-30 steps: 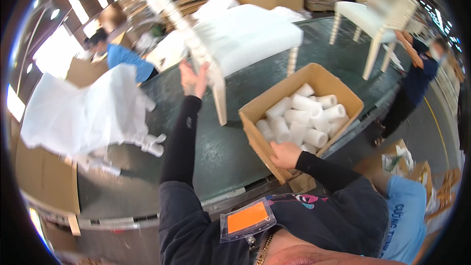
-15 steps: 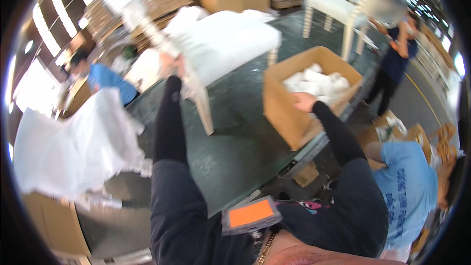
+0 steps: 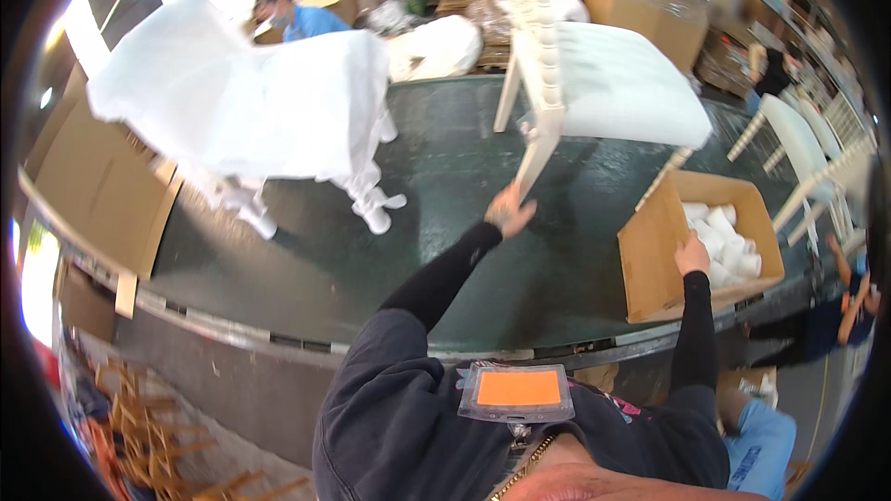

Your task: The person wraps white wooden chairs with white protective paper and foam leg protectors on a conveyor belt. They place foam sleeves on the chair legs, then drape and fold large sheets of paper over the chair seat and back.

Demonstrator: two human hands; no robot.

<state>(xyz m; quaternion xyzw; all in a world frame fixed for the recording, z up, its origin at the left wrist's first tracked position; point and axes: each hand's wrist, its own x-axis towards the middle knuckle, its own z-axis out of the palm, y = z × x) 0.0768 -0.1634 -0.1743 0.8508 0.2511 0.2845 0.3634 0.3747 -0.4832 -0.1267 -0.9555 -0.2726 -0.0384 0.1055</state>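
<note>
My left hand (image 3: 510,211), fingers apart, is at the lower end of a leg of the cream chair (image 3: 613,83); whether it touches the leg I cannot tell. The chair has a white padded seat and a beaded frame, and stands upright on the table. My right hand (image 3: 691,254) grips the rim of an open cardboard box (image 3: 654,255), its fingers over the inner side. Several white foam rolls (image 3: 733,246) lie inside the box. To the left stands another chair wrapped in white sheeting (image 3: 269,107), with its feet wrapped too.
All this stands on a long dark green table (image 3: 436,269). Further white chairs (image 3: 807,148) are at the right. A person in blue (image 3: 311,20) is beyond the table, others are on the right. Flat cardboard (image 3: 102,186) leans at the left; stacked cartons (image 3: 650,0) fill the back.
My view has swung left. My left hand has gone from high on the chair's frame to the foot of its leg, its fingers opening. My right hand stays at the box.
</note>
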